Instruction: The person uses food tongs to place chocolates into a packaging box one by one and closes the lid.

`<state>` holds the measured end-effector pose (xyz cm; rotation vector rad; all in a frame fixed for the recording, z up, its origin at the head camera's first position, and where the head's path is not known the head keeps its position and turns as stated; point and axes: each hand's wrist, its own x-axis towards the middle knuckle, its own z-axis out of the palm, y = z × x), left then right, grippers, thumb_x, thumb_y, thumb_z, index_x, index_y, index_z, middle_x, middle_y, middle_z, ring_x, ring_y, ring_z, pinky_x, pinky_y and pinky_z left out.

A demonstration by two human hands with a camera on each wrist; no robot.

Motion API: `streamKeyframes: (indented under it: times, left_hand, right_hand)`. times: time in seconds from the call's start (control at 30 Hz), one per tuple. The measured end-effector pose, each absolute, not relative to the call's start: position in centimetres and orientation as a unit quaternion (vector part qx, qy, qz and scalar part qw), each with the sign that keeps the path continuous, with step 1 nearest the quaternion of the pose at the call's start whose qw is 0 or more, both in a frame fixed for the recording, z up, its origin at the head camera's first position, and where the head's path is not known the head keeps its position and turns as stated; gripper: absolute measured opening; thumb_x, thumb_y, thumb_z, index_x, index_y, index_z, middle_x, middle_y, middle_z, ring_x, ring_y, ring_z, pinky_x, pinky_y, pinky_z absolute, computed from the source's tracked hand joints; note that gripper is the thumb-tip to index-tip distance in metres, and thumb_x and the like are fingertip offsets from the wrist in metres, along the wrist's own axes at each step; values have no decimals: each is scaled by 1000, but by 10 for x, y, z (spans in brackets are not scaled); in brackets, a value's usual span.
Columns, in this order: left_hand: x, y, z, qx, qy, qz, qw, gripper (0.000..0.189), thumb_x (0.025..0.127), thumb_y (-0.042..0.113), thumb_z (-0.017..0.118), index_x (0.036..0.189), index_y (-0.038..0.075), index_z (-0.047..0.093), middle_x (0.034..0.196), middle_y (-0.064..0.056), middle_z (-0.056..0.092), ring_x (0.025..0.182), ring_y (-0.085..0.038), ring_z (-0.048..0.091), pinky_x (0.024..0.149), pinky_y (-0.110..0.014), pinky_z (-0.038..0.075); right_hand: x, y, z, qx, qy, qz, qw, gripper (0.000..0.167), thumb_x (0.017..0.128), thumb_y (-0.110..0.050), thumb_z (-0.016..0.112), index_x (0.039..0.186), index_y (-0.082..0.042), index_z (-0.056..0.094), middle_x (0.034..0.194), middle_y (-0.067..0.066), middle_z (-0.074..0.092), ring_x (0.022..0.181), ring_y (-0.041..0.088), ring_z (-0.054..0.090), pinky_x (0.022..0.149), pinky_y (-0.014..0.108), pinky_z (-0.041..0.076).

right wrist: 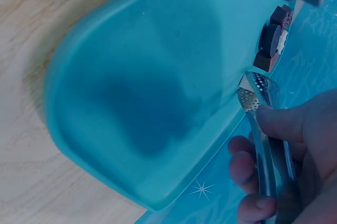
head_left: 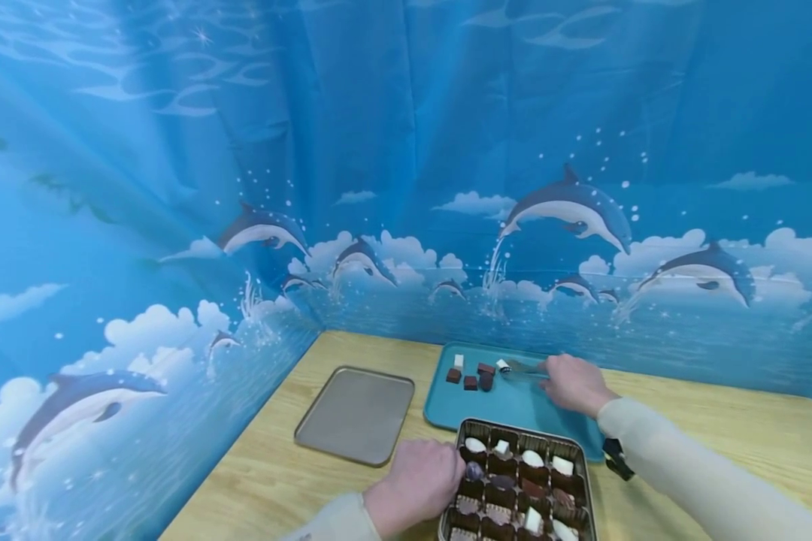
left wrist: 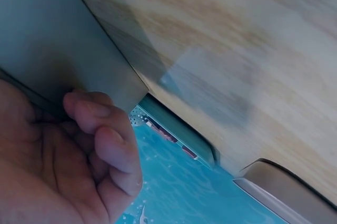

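My right hand point(head_left: 575, 385) holds metal tongs point(right wrist: 263, 150) with perforated tips, thumb on one arm and fingers curled round the other. Between the tips sits a small white-and-dark chocolate point(head_left: 503, 366), low over the far part of the teal tray point(head_left: 514, 412). Several dark chocolates point(head_left: 471, 383) and a white one point(head_left: 459, 362) lie to its left. Near me, my left hand point(head_left: 421, 477) grips the left edge of a chocolate box point(head_left: 528, 430); in the left wrist view its curled fingers point(left wrist: 113, 147) are against the box's side. White, brown and purple chocolates fill the box's compartments.
A grey-brown metal tray point(head_left: 355, 413) lies left of the teal tray on the wooden table point(head_left: 717, 428). The box stands close in front of the teal tray and overlaps its near edge in the head view. A dolphin-print curtain point(head_left: 406, 188) borders the table behind and at left.
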<state>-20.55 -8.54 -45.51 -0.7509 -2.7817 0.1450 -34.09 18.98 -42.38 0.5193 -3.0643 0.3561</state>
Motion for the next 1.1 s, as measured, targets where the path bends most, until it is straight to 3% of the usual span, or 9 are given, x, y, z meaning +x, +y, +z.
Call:
streamKeyframes:
  times: [0.13,0.27,0.4,0.47,0.57,0.7,0.77,0.97,1.1]
  left_hand:
    - [-204,-84,-454,-257,-956,58,128,38,98,32,56,63,20,49,60,6,51,50,-15,53,40,-33,37]
    - [-204,-85,-454,-265,-952,69,137,37,97,32,57,63,21,49,60,6,50,50,-15,52,40,-33,36]
    - [-204,-86,-456,-270,-949,71,148,37,96,31,58,62,21,48,59,6,50,48,-15,51,39,-33,35]
    - [-204,-86,-456,-269,-948,73,152,37,96,31,58,62,21,48,59,6,50,48,-15,51,39,-34,35]
    - [-204,-86,-456,-265,-949,79,150,38,97,32,58,62,21,48,59,6,51,49,-16,53,39,-35,36]
    - [-204,-86,-455,-262,-952,76,139,36,97,33,58,63,21,50,60,6,51,51,-16,55,40,-35,37]
    - [-204,-86,-455,-264,-953,72,134,36,97,32,58,64,21,50,60,6,51,51,-15,54,40,-34,37]
    - [-207,-87,-454,-277,-951,60,127,37,98,30,58,63,21,49,59,7,46,48,-13,48,39,-31,34]
    - [-206,-88,-453,-280,-951,50,121,36,97,29,59,63,21,49,59,7,46,48,-13,45,40,-30,34]
  right_hand:
    - [-340,190,-425,162,-981,108,22,31,95,-14,67,123,-2,70,111,19,74,46,11,52,42,29,38]
    - [-335,192,-424,161,-980,112,27,32,95,-14,67,125,-3,69,97,15,75,40,9,36,40,26,29]
    - [-324,196,-415,165,-977,131,31,32,95,-12,67,126,-4,69,106,19,75,41,9,21,39,22,22]
    - [-314,199,-407,170,-974,143,35,32,94,-12,67,126,-4,69,120,20,71,40,9,20,39,22,22]
    - [-299,204,-394,181,-971,151,42,34,95,-13,67,127,-4,68,119,21,71,40,9,22,39,23,24]
    - [-275,209,-380,195,-969,144,45,37,94,-18,68,130,-7,67,76,6,71,41,8,26,41,25,27]
    - [-263,211,-374,200,-969,141,45,37,93,-19,70,129,-8,68,68,-1,65,42,7,28,42,25,27]
    - [-224,217,-362,215,-963,160,36,37,91,-21,73,126,-11,70,110,6,76,45,4,39,47,25,33]
    - [-204,221,-362,231,-959,162,23,35,90,-23,74,125,-16,71,103,-4,76,54,-3,48,51,23,37]
